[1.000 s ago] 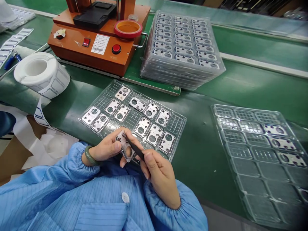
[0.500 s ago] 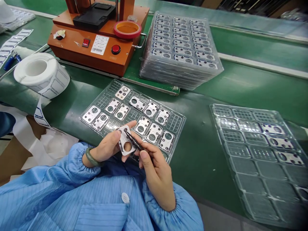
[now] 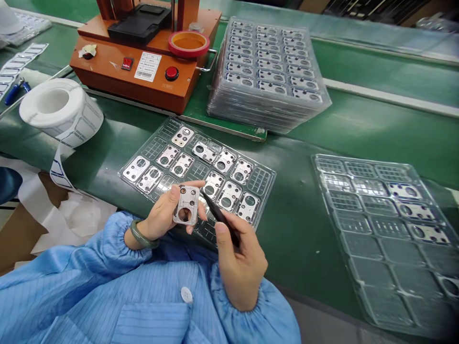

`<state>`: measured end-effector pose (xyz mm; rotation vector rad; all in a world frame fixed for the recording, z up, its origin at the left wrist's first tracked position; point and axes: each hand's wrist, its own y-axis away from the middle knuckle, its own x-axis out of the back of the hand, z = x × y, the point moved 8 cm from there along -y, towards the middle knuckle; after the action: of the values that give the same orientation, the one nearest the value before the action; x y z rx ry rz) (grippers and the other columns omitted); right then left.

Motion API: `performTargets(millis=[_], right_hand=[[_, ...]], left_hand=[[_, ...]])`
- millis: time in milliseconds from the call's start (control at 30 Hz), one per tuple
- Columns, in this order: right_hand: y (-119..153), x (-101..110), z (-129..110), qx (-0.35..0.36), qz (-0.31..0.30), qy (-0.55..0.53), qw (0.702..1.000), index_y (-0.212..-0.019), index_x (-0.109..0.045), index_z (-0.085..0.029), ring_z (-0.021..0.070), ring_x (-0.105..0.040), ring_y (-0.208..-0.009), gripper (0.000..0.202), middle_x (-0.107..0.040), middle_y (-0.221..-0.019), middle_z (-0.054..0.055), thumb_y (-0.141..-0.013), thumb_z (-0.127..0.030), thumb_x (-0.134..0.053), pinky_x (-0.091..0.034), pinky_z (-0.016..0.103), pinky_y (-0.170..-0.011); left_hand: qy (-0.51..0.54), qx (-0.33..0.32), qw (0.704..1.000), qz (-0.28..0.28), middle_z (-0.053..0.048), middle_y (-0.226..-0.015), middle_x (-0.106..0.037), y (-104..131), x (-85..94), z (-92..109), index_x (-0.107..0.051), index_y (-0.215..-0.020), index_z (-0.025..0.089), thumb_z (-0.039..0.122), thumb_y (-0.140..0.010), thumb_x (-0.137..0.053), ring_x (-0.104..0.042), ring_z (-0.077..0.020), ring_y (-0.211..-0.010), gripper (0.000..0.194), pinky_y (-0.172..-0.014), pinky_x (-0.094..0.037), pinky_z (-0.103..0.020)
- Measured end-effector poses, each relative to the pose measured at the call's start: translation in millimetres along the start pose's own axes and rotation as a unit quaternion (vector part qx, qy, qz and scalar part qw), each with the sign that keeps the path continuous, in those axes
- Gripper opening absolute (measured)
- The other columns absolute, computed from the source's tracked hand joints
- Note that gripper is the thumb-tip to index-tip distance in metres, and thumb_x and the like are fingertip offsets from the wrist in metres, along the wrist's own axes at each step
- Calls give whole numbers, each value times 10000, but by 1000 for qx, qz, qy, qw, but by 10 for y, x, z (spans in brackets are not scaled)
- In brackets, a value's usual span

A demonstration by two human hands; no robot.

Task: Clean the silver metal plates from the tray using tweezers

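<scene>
Between the thumb and fingers of my left hand [image 3: 163,212] is a flat silver metal plate [image 3: 187,201] with one large round hole and smaller holes. My right hand [image 3: 242,258] grips black tweezers [image 3: 219,213], whose tips point up and left, a little to the right of the plate and apart from it. Beneath both hands lies a clear plastic tray [image 3: 267,179] holding several similar plates, such as a metal plate [image 3: 230,196] near its right side. Some of its pockets hold no plate, and my hands hide its front part.
A second clear tray [image 3: 380,277] with a few plates lies at right. Behind stands a stack of filled trays [image 3: 268,102], beside an orange machine [image 3: 132,79] carrying a red tape roll [image 3: 189,45]. A white label roll [image 3: 60,112] sits at left.
The tweezers have moved right, away from the plate they were touching. My left hand has turned the plate more upright. My right hand has shifted slightly right.
</scene>
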<state>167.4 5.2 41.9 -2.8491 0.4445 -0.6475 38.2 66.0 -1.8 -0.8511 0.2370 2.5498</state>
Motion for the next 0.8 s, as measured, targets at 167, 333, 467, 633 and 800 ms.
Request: performTargets(millis=[167,333,467,633,800], right_hand=[[43,-70,-183,112,15,116,987,-1133,-619,-236,192,-627,-696,260,-691,-819,47,-888,-165,-569,-505,319,-645],[37,-87,-221,135,14,132,982,-1141,-602,-225,181,-617,-667,266,-683,-772,41,-892,-139,-563,-492,298,-615],[13,-100,-271,159,13,139,977,-1141,-602,-216,162,-628,-668,266,-702,-811,44,-890,-132,-571,-499,278,-632],[27,-131,-317,205,9,159,966,-1102,-631,-161,128,-621,-615,225,-681,-754,35,-880,-132,-602,-489,242,-603],[34,-163,-318,214,-14,139,967,-1134,-618,-142,131,-651,-644,270,-705,-790,43,-868,-96,-606,-510,235,-636]], left_hand=[[-68,-1,997,23,-36,-727,-664,-3,3,10,-510,-1275,141,527,-960,-281,-587,-104,-469,549,-470,-457,-220],[-115,-7,993,26,-21,-681,-630,-2,-16,23,-506,-1272,128,524,-963,-267,-570,-93,-471,556,-485,-449,-210],[-134,-20,990,35,-17,-682,-605,3,-21,28,-500,-1257,127,506,-965,-288,-561,-90,-478,523,-469,-435,-204],[-175,-42,983,41,-3,-705,-596,16,-20,38,-473,-1252,148,452,-966,-354,-550,-78,-475,434,-469,-448,-198],[-199,-41,978,41,-9,-758,-587,-10,-20,53,-490,-1219,150,447,-962,-375,-513,-55,-467,409,-464,-436,-193]])
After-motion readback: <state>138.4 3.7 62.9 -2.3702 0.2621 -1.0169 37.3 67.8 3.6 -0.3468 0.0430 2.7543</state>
